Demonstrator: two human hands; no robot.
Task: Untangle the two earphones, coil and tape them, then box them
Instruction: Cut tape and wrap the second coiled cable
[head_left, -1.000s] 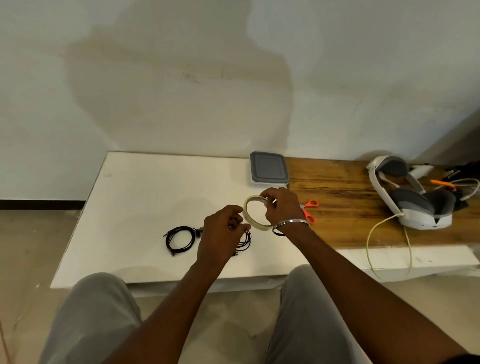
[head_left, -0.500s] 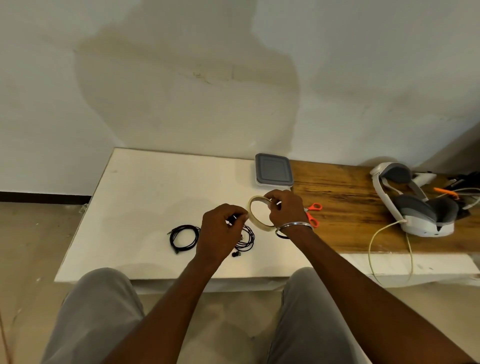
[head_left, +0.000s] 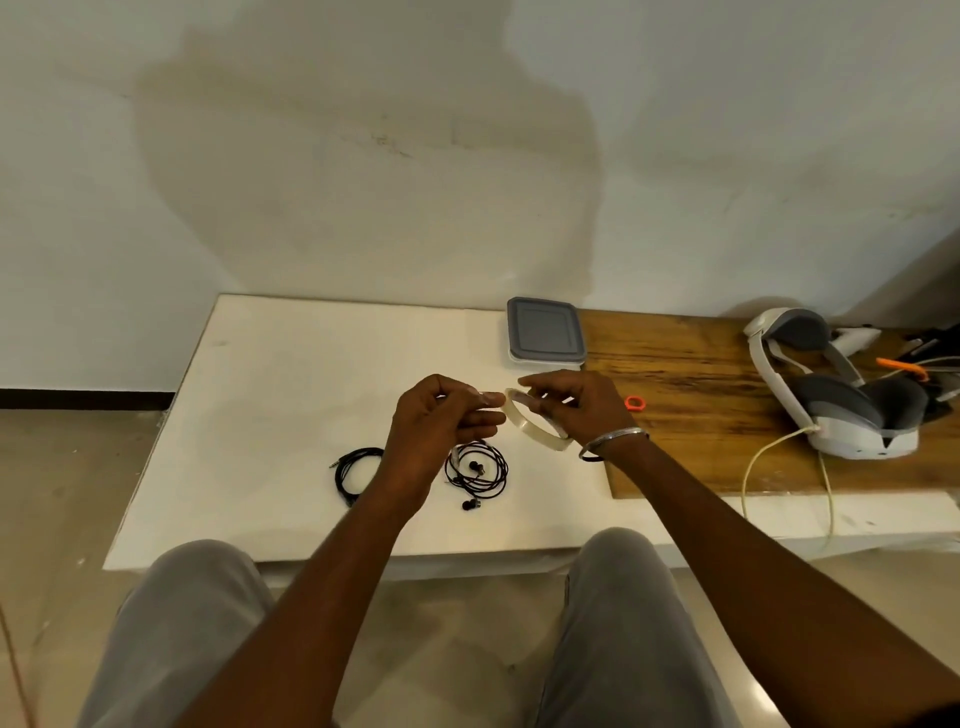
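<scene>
Head view: you look down at your own hands.
Earphones: two, both black, lying on the surface; left coil (head_left: 356, 470) and right coil (head_left: 477, 470) sit apart, either side of your left wrist.
Tape: one roll (head_left: 535, 428), held above the surface.
Right hand (head_left: 576, 405): fingers curled round the tape.
Left hand (head_left: 441, 431): fingers pinch at the tape's edge.
Surface (head_left: 291, 374): white, with a wooden board (head_left: 701, 415) on the right; stained wall behind.
Box (head_left: 545, 330): one, grey lid on, contents hidden.
</scene>
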